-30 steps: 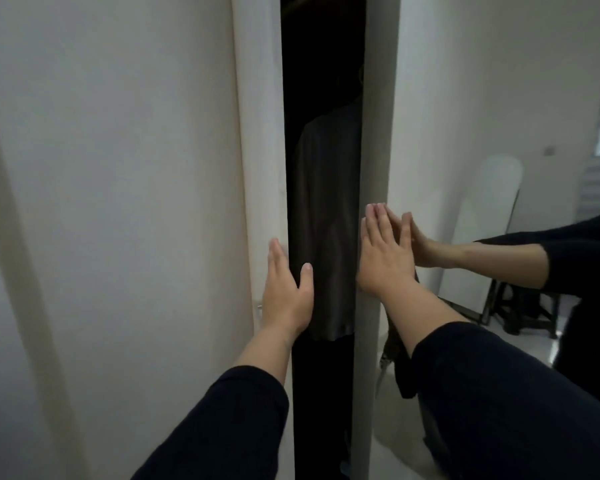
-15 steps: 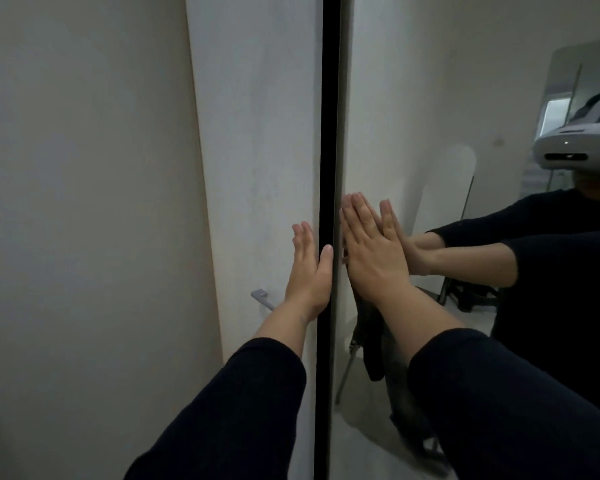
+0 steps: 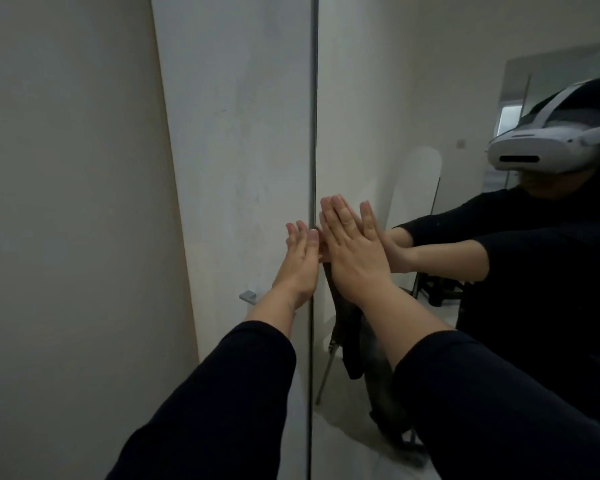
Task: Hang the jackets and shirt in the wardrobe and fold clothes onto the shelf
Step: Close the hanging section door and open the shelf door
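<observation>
- At the centre of the frame, the left hand (image 3: 300,263) lies flat, fingers straight and together, on the matt white wardrobe door (image 3: 236,168), its thumb side touching the dark vertical seam (image 3: 313,133).
- Just right of that seam, the right hand (image 3: 352,247) presses with straight fingers, lightly spread, on the mirrored wardrobe door (image 3: 371,98); its reflection meets it palm to palm.
- Neither hand holds anything; both push on the panels.
- Judged from this, the step in hand is the closing of the wardrobe: the two doors meet with only a thin line between them, so hanging and folding look finished, though the inside is hidden and I cannot confirm that.
- No jacket, shirt or folded garment shows directly; in the mirror, lower centre, a dark garment (image 3: 349,341) seems to hang over a chair, too dim to identify.
- Both doors stand upright, long axes vertical, running from the top edge to the bottom edge; a small grey metal handle (image 3: 248,295) juts from the white door, left of the left wrist.
- The next move likely calls for lifting both palms away and checking that the doors stay shut.
</observation>
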Demonstrator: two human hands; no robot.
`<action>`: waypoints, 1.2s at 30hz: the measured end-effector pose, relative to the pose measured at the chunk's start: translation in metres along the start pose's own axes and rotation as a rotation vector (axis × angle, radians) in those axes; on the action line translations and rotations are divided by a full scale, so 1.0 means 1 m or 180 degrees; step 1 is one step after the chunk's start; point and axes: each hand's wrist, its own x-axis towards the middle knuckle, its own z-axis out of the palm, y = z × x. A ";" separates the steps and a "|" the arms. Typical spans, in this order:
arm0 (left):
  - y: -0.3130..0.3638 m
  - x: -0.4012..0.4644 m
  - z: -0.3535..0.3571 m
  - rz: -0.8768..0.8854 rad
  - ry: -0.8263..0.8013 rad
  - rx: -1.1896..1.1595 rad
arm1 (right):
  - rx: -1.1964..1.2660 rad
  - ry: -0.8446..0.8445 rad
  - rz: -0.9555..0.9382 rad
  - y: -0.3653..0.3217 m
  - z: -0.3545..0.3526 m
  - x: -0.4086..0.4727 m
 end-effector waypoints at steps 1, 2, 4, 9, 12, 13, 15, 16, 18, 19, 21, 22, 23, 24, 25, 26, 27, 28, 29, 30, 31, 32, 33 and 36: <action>-0.003 0.003 -0.003 -0.0062 0.0034 -0.0062 | 0.0020 -0.0039 -0.0057 0.002 -0.004 -0.001; -0.011 0.009 -0.005 -0.0080 0.0059 -0.0195 | 0.0029 -0.0065 -0.0138 0.005 -0.006 -0.003; -0.011 0.010 -0.005 -0.0004 0.0172 -0.0287 | 0.0122 0.0047 -0.0231 0.010 -0.012 -0.013; 0.005 -0.043 0.012 0.0254 0.0939 -0.0015 | 0.0092 0.0148 0.0127 0.037 -0.003 -0.084; 0.018 -0.066 0.053 0.0389 0.0875 -0.0054 | -0.0060 -0.0076 0.0436 0.074 -0.005 -0.142; 0.025 -0.075 0.071 0.0469 0.0807 -0.0148 | -0.0111 -0.0080 0.0569 0.088 -0.008 -0.162; 0.050 -0.097 0.101 0.0734 0.0599 -0.0345 | -0.0189 -0.0168 0.0809 0.117 -0.019 -0.201; 0.063 -0.108 0.115 0.0841 0.0466 -0.0427 | -0.0241 -0.0216 0.0950 0.131 -0.026 -0.218; 0.089 -0.129 0.146 0.0948 0.0068 -0.0631 | -0.0302 -0.0273 0.1291 0.157 -0.044 -0.253; 0.103 -0.140 0.163 0.0974 -0.0130 -0.0728 | -0.0313 -0.0301 0.1410 0.167 -0.052 -0.270; 0.129 -0.163 0.191 0.1079 -0.0450 -0.1020 | -0.0362 -0.0275 0.1479 0.181 -0.061 -0.300; 0.140 -0.175 0.203 0.1080 -0.0620 -0.1191 | -0.0313 -0.0253 0.1566 0.184 -0.063 -0.313; 0.151 -0.186 0.213 0.1040 -0.0779 -0.1329 | -0.0218 -0.0255 0.1745 0.187 -0.063 -0.324; 0.160 -0.194 0.222 0.0935 -0.0941 -0.1449 | -0.0125 -0.0301 0.1960 0.188 -0.062 -0.335; 0.169 -0.201 0.230 0.0800 -0.1107 -0.1532 | -0.0040 -0.0414 0.2133 0.188 -0.060 -0.345; 0.176 -0.208 0.237 0.0674 -0.1276 -0.1598 | 0.0022 -0.0580 0.2213 0.189 -0.057 -0.354; 0.182 -0.215 0.243 0.0560 -0.1461 -0.1657 | 0.0064 -0.0754 0.2202 0.189 -0.055 -0.363; 0.186 -0.221 0.249 0.0443 -0.1647 -0.1708 | 0.0106 -0.0889 0.2153 0.190 -0.054 -0.370; 0.191 -0.229 0.251 0.0290 -0.1769 -0.1762 | 0.0156 -0.0998 0.2093 0.191 -0.054 -0.375; 0.192 -0.233 0.255 0.0125 -0.1785 -0.1795 | 0.0217 -0.1133 0.2032 0.193 -0.055 -0.377; 0.193 -0.236 0.259 0.0006 -0.1738 -0.1746 | 0.0280 -0.1268 0.1982 0.194 -0.056 -0.379; 0.193 -0.237 0.262 -0.0099 -0.1681 -0.1671 | 0.0309 -0.1354 0.1930 0.195 -0.059 -0.379; 0.191 -0.238 0.264 -0.0230 -0.1631 -0.1657 | 0.0315 -0.1396 0.1871 0.196 -0.063 -0.378; 0.167 -0.223 0.289 -0.0393 -0.1700 -0.1691 | 0.0315 -0.1340 0.1711 0.199 -0.073 -0.382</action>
